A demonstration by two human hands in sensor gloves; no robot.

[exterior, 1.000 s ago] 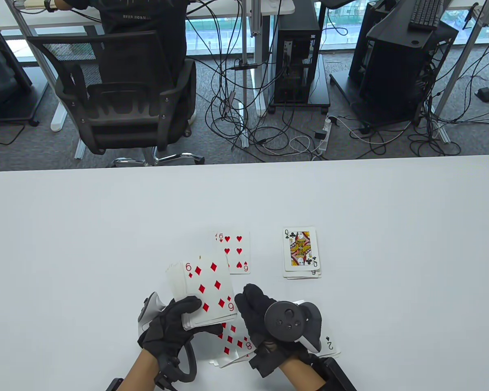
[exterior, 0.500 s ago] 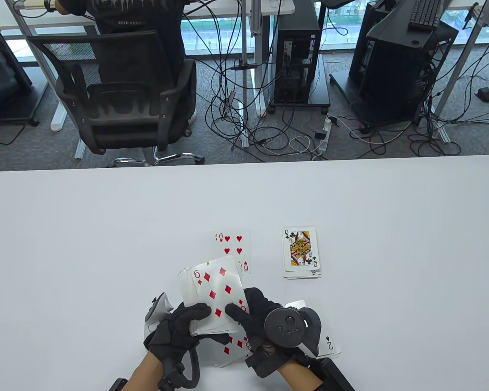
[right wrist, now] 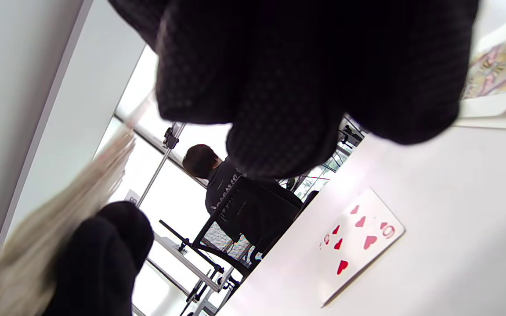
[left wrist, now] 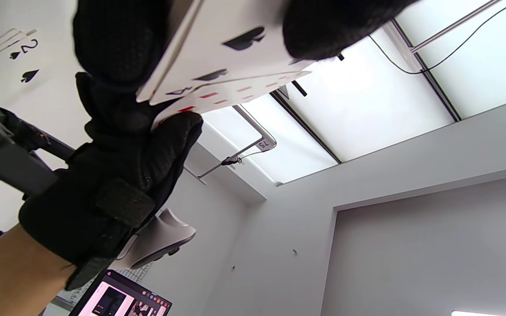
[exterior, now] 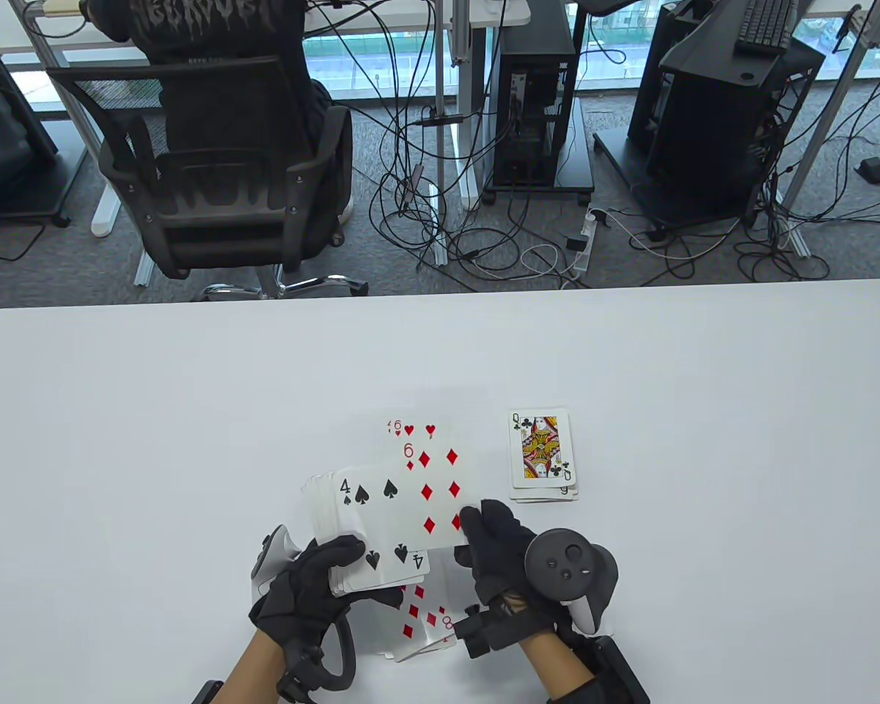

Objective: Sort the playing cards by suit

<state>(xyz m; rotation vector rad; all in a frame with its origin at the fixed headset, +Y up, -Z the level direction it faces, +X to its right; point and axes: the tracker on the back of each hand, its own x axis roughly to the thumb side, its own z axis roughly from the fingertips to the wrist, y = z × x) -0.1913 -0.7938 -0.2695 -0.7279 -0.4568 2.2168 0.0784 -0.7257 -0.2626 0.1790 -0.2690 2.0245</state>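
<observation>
Nearest the table's [exterior: 117, 440] front edge lay a loose diamond pile [exterior: 422, 620], an eight of diamonds showing on top, partly hidden beneath both hands. Just above it the left hand [exterior: 304, 594] gripped the deck [exterior: 359, 528] face up – thumb curled over the near end, fingers wrapped beneath – with a four of spades [exterior: 381, 524] as its top card. The right hand [exterior: 502, 561], just beside the deck on the right, pinched the near right corner of a six of diamonds [exterior: 436, 488]; that card was held off the deck, its left part tucked under the four of spades and its far end reaching over the heart pile. In the left wrist view a two of spades [left wrist: 22, 59] lay on the table near the right wrist. Farther toward the middle of the table sat the heart pile [exterior: 411, 429], a six of hearts on top and only its far strip visible, and well to its right the club pile [exterior: 543, 455] – a queen of clubs face up on a few slightly splayed cards
</observation>
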